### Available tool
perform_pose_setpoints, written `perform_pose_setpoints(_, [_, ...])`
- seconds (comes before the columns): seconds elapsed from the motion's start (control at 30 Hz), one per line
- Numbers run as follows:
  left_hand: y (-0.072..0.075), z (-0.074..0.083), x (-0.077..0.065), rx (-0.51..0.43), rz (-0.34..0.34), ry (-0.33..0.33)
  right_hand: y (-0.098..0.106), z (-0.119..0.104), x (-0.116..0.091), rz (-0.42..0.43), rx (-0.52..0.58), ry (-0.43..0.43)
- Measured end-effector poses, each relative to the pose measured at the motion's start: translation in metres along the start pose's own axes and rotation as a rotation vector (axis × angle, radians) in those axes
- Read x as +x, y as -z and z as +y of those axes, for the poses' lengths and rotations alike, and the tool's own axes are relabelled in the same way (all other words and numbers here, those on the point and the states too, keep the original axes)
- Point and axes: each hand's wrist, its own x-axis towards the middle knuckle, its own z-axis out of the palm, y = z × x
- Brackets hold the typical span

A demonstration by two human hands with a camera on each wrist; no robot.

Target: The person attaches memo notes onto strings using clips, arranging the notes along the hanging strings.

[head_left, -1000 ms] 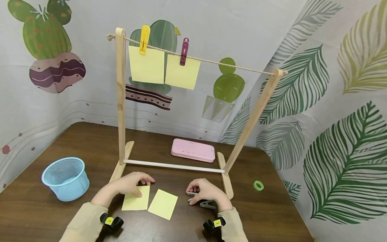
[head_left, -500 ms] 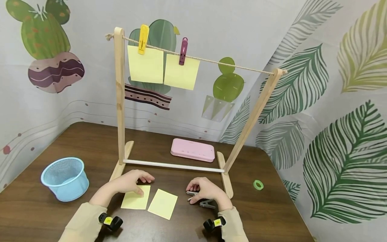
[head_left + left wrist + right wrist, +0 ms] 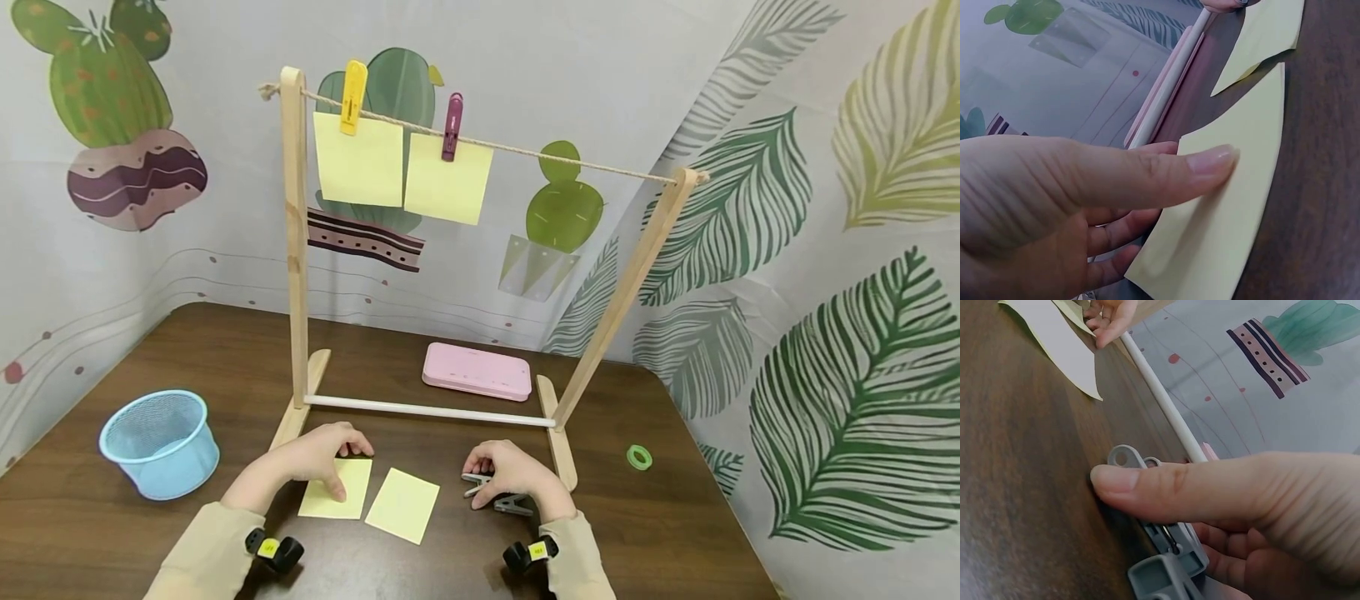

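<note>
My left hand (image 3: 318, 454) lies over a yellow sticky note (image 3: 354, 483) on the table. Its thumb touches the note's top, while the fingers are bent just past the far edge, apart from the thumb. Beside it lies a second yellow sticky note (image 3: 403, 506). My right hand (image 3: 513, 471) pinches a grey clothespin (image 3: 1125, 456) between thumb and fingers, low over the table. Another grey clothespin (image 3: 513, 505) lies under that hand. Two more yellow notes hang from a rope (image 3: 585, 164), one by a yellow clothespin (image 3: 353, 96), one by a purple clothespin (image 3: 452, 127).
A wooden frame (image 3: 296, 250) holds the rope, with a white rod (image 3: 427, 410) low across it. Behind the rod lies a pink case (image 3: 477, 372). A blue mesh basket (image 3: 172, 467) stands at left, a green ring (image 3: 639, 457) lies at right.
My left fingertips have drawn back a little toward the note's far edge, and the thumb has shifted slightly nearer the front. My right hand keeps its place on the grey clothespin.
</note>
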Motion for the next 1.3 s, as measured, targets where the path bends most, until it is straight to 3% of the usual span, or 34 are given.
perform_pose_setpoints(0.43, [-0.0013, 0.0007, 0.0021, 0.030, 0.009, 0.006, -0.0009, -0.0032, -0.0003, 0.003, -0.008, -0.010])
perform_pose_setpoints(0.8, [-0.0003, 0.0042, 0.0009, -0.011, -0.018, 0.032, -0.0014, -0.0025, -0.0001, 0.004, -0.018, -0.020])
perform_pose_setpoints(1.3, [0.0033, -0.0012, -0.0007, -0.002, 0.000, -0.013, -0.0010, -0.0020, 0.0004, 0.006, -0.002, -0.012])
